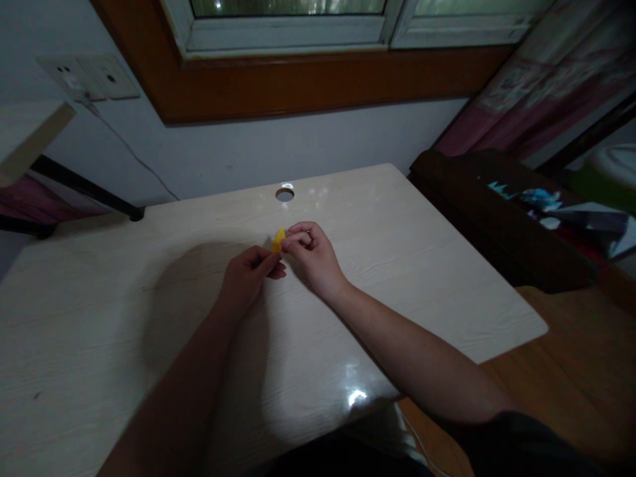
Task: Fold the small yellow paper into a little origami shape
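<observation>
A small yellow folded piece (279,240), perhaps paper, is pinched between both hands over the middle of a pale wooden desk (99,318). My left hand (248,273) has its fingers closed, thumb and fingertips at the piece's lower left. My right hand (311,255) is curled, its fingertips gripping the piece's right side. Most of the piece is hidden by the fingers.
A round cable hole (285,193) sits near the desk's far edge. A wall with a socket plate (89,78) and cord lies behind. A dark wooden piece of furniture (501,218) with cluttered items stands to the right, and a shelf edge (30,139) at left.
</observation>
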`<state>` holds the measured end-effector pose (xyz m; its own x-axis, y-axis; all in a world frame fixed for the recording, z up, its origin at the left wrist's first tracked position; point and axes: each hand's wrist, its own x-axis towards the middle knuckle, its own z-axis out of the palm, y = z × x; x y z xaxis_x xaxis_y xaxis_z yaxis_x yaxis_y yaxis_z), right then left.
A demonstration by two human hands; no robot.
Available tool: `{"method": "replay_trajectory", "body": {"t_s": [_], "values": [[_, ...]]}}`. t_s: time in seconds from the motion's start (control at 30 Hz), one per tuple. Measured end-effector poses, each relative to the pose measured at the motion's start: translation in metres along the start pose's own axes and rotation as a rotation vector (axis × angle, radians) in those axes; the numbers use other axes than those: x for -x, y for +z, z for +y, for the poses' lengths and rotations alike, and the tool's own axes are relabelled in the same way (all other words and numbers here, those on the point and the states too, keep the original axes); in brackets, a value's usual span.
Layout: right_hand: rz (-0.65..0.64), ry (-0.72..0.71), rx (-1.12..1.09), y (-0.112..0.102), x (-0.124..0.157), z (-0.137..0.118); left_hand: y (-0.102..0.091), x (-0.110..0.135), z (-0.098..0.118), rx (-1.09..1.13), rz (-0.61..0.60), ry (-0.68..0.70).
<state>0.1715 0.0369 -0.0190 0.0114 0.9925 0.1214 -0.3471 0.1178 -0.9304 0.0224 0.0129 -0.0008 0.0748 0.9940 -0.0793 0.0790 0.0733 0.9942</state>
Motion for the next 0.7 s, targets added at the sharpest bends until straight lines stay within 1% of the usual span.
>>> {"method": "replay_trajectory", "body": {"t_s": [0.17, 0.3, 0.47, 0.7], "values": [[-0.026, 0.034, -0.063, 0.001, -0.001, 0.0, 0.0, 0.0, 0.0, 0.009, 0.032, 0.017], [-0.067, 0.026, -0.021, 0.0, -0.001, 0.004, -0.001, -0.001, -0.003, -0.006, 0.022, 0.021], [-0.053, -0.009, 0.03, -0.001, 0.0, 0.005, -0.002, -0.002, -0.004, 0.01, -0.001, 0.011], [-0.024, 0.004, -0.004, 0.0, -0.001, 0.005, -0.003, -0.005, -0.01, 0.02, -0.009, 0.037]]}}
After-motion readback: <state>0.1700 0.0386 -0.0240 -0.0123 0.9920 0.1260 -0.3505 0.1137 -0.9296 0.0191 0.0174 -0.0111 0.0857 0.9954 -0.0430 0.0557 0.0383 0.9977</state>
